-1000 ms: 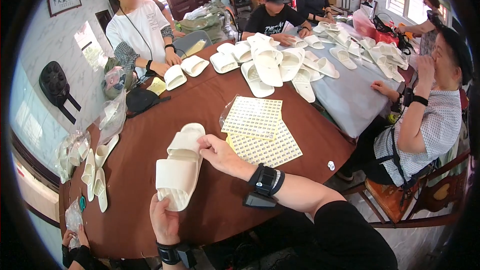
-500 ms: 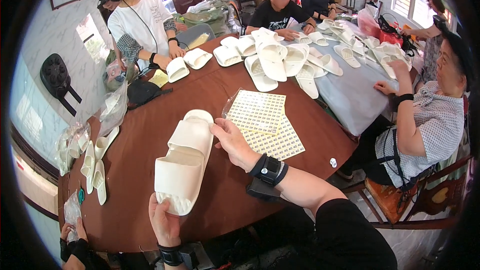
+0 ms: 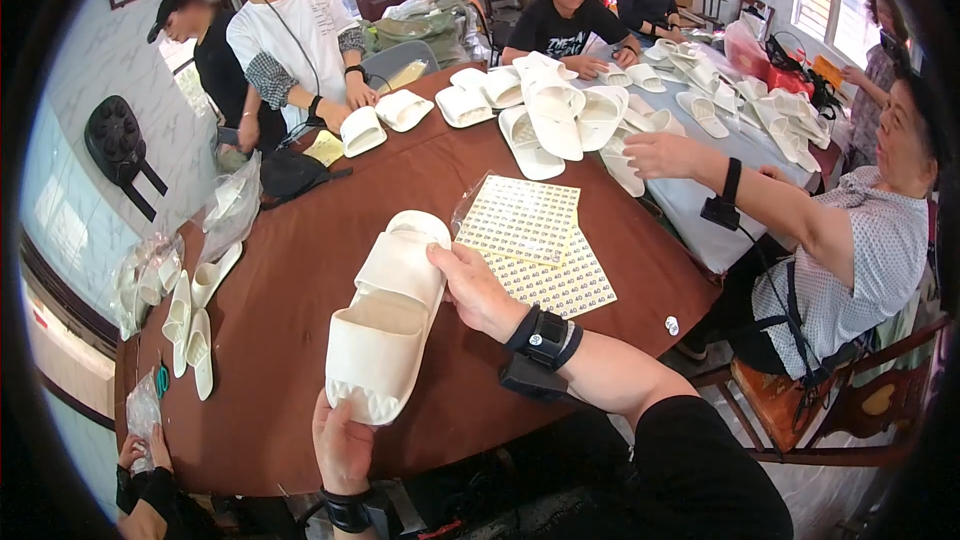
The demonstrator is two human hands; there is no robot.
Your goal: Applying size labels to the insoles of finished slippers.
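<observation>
Compared with the earlier frames, the seated co-worker's hand (image 3: 662,152) has moved from a raised position to an outstretched one, while the slipper pair (image 3: 388,325) remains gripped by both hands. Location of the pair: above the near part of the brown tabletop (image 3: 290,340), straps facing up, one slipper overlapping the other lengthwise. Their undersides and the extent of the overlap are hidden. Left hand (image 3: 343,450): set at the lower end, thumb on top, fingers closed to the sole thickness, remaining fingers concealed beneath. Right hand (image 3: 478,288): set at the upper right edge, thumb against the rim, fingers closed on it, their tips out of sight. Right forearm: enters from the lower right, bent at the elbow, with a black wrist unit (image 3: 545,338). Left forearm: cut off by the lower edge just past its wrist strap (image 3: 345,510). Adjacent to the right hand, an upper label sheet (image 3: 518,218) overlaps a lower label sheet (image 3: 590,285). Farther out, a slipper pile (image 3: 553,118) occupies the far side; loose slippers (image 3: 201,355) and teal scissors (image 3: 162,380), partly obscured, lie at left.
</observation>
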